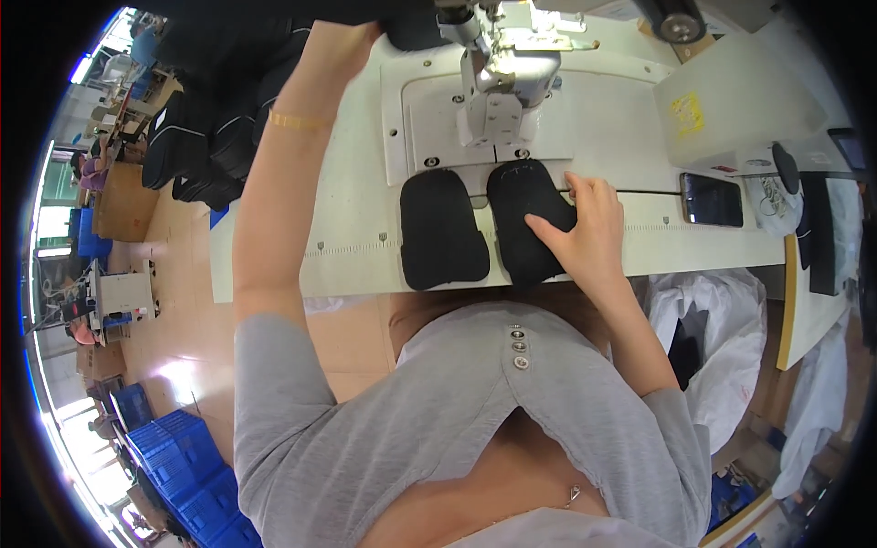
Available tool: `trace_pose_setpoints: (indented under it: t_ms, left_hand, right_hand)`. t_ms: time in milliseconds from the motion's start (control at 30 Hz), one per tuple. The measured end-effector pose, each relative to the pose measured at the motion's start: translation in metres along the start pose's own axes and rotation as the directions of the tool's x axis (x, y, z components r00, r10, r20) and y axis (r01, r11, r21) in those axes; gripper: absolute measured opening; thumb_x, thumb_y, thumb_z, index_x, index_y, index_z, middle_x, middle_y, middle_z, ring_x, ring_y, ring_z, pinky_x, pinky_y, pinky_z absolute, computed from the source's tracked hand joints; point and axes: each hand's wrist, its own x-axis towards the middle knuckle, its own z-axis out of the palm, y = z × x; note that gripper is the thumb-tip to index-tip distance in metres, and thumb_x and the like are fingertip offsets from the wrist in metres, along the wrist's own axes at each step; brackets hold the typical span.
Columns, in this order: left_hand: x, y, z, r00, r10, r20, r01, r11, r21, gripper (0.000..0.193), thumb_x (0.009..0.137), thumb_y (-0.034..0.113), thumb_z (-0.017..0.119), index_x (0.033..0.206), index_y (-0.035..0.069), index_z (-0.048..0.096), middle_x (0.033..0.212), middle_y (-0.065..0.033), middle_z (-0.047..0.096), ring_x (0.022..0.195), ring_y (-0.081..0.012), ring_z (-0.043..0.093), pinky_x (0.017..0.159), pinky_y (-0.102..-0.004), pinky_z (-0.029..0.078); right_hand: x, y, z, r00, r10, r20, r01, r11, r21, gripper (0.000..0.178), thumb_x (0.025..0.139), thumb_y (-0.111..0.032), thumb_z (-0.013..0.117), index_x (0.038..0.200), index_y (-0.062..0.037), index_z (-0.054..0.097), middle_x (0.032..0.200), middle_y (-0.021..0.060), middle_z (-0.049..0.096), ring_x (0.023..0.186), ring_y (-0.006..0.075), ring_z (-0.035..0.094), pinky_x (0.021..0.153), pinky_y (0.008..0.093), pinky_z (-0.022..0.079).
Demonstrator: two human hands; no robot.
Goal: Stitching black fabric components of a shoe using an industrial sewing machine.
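Two black padded fabric pieces with rounded ends lie side by side on the white table, below the sewing machine head (pixel 507 78). My right hand (pixel 589 224) rests at the right edge of the right black pad (pixel 528 219), thumb over its surface and fingers apart beside it. Nothing touches the left black pad (pixel 442 228). My left hand (pixel 343 46) reaches far up to the left of the machine, beside a dark item (pixel 411 32) at the picture's top. Its fingers are hidden there, so any grip does not show.
Black padded goods (pixel 210 128) are heaped left of the table. A phone (pixel 712 200) and a translucent bin (pixel 740 100) stand on the right. White plastic bags (pixel 731 338) hang below the table's right side. Blue crates (pixel 183 466) sit on the floor at lower left.
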Motion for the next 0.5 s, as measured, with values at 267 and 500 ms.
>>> trace_pose_setpoints:
  t_ms: [267,500]
  left_hand:
    - [-0.125,0.157,-0.051,0.932,-0.190,0.308,0.257,0.947,-0.194,0.077,0.077,0.053,0.077,0.120,-0.007,0.053,0.112,-0.0222,0.055,0.099,-0.0376,0.058,0.082,-0.0457,0.049]
    - [-0.174,0.201,-0.057,0.951,-0.219,0.216,0.276,0.918,-0.283,0.071,0.071,0.030,0.085,0.125,-0.002,0.053,0.127,-0.0248,0.051,0.117,-0.0396,0.051,0.099,-0.0433,0.043]
  right_hand:
    - [-0.009,0.013,0.009,0.995,0.102,0.019,-0.102,0.995,0.018,0.050,0.070,-0.020,0.084,0.110,-0.0016,0.060,0.101,0.0106,0.057,0.098,0.0298,0.056,0.083,0.0410,0.041]
    - [-0.013,0.003,0.017,0.981,-0.085,-0.177,0.074,0.995,-0.066,0.034,0.076,-0.010,0.077,0.106,-0.0029,0.062,0.108,0.0097,0.059,0.102,0.0286,0.056,0.086,0.0408,0.041]
